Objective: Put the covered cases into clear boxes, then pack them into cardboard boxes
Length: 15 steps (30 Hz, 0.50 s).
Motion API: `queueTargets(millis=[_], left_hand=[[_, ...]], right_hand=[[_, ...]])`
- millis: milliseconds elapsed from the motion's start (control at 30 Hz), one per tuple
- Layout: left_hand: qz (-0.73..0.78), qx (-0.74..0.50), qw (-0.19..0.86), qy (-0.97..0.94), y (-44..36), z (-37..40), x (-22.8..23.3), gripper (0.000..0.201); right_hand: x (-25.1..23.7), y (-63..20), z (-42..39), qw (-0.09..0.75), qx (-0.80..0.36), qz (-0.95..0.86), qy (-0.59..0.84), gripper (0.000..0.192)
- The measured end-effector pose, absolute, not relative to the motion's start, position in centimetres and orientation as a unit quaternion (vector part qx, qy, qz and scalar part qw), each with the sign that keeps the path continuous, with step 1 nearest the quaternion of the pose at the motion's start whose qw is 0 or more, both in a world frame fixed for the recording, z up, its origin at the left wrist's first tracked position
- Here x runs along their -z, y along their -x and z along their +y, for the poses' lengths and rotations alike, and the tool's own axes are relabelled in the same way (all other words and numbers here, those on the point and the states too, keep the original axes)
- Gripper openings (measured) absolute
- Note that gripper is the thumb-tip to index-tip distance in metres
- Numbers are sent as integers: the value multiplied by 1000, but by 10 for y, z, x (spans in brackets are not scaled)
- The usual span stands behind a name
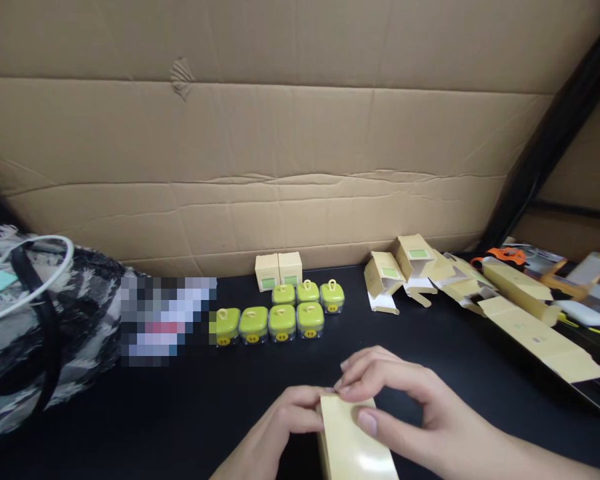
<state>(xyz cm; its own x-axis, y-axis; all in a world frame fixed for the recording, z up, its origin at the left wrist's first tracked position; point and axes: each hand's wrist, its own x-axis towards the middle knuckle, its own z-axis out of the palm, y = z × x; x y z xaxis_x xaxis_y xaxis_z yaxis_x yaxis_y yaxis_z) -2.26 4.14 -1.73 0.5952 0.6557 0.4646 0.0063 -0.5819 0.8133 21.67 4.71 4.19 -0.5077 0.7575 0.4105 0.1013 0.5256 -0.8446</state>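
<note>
A pale yellow cardboard box (356,437) lies at the lower middle of the view, its near end cut off by the frame. My left hand (285,427) grips its left side with bent fingers. From the right, my right hand (405,400) has its thumb on the top face and its fingers curled over the far end. Fingertips of both hands meet at that far edge, so the end itself is hidden. Beyond them stand several small clear containers with green lids (283,320), each with a loop on top and a yellow "H" label.
Two closed yellow boxes (279,271) stand behind the containers against a cardboard wall (300,147). Opened boxes (385,277) and flattened cartons (540,337) lie right on the black table (180,427). A patterned cloth bundle (85,300) with a white cable is at left.
</note>
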Motion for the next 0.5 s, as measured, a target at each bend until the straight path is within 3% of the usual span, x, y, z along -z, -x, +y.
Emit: queueTargets(millis=[167, 367, 500], left_hand=[[145, -426, 439, -778, 27, 52, 38, 41], [184, -384, 364, -829, 21, 44, 19, 69], [263, -389, 383, -795, 17, 32, 0, 48]], right_hand=[[-35, -215, 47, 417, -434, -749, 278, 18], [-39, -215, 48, 397, -387, -784, 280, 15], [-41, -215, 49, 358, -302, -840, 274, 17]])
